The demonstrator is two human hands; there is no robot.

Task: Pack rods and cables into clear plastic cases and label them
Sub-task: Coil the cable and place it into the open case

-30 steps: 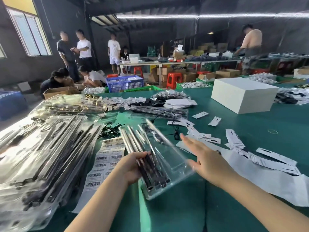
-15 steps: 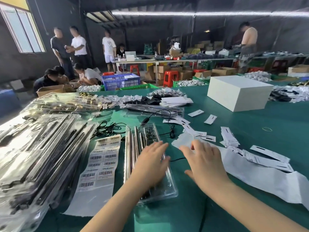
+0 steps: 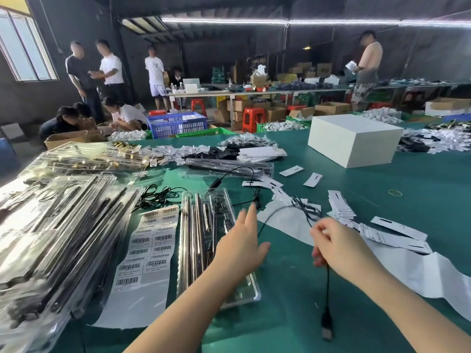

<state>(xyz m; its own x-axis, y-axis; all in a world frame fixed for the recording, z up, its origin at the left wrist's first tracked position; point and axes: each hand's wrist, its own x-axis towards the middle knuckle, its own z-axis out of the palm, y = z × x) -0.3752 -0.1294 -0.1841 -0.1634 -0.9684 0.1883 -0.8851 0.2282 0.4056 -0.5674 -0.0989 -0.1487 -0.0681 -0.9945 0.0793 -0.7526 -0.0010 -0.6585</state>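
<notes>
Centre frame, the clear plastic clamshell case (image 3: 219, 250) lies flat on the green table (image 3: 293, 314), long silver metal rods (image 3: 188, 240) lined up in its left side. The left hand (image 3: 242, 248) sits over the case's right half, fingers straight and loosely spread, reaching toward the upper right — whether the palm actually presses the plastic cannot be told from here.

Right of centre, the right hand (image 3: 339, 248) has its fingers curled in, pinching a thin black cable (image 3: 327, 284). The cable's dark USB plug (image 3: 327, 324) dangles below the hand at the lower right, just above the table, while the other end arcs up and left over a white paper sheet (image 3: 285, 220) to a small black tangle.

Just left of the case, a long strip of white barcode labels (image 3: 147, 250) lies on the green surface. Further left, filling that whole side of the frame — a big heap of filled clear cases (image 3: 58, 225). Scattered white paper tags (image 3: 341, 207) dot the table right of centre, and a plain white rectangular box (image 3: 354, 138) stands in the upper right. Another coil of black cable (image 3: 158, 194) rests above the label strip.
</notes>
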